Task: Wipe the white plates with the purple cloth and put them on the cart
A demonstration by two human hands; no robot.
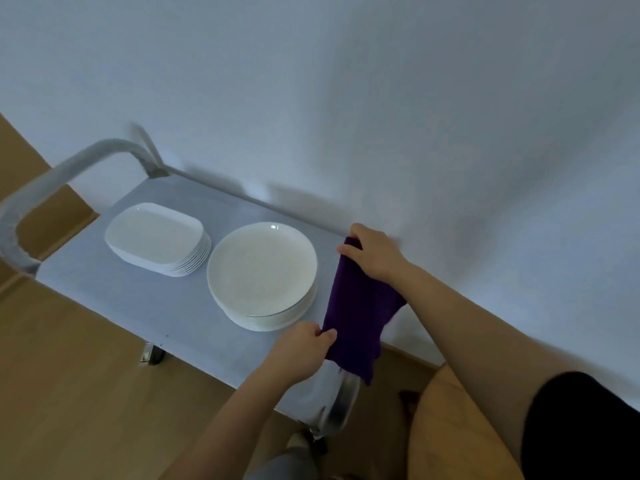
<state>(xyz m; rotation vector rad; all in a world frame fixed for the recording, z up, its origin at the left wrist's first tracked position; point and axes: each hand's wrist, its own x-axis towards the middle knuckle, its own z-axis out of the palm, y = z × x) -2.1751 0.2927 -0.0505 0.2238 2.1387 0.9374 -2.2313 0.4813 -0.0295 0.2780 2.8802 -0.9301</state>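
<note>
Plates point(262, 268) sit stacked left of both hands; left hand point(304, 348) and right hand point(375, 256) each pinch the cloth point(360, 313). Best folded flat before wiping.

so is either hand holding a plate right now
No, both the left hand and right hand grip the purple cloth.

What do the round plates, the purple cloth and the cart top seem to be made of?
Round plates: likely glazed ceramic, white and glossy, with a light glint near the far rim.
Purple cloth: soft matte fabric, perhaps microfibre; it hangs limp between both hands.
Cart top: probably brushed metal, dull grey like its tubular handle.
</note>
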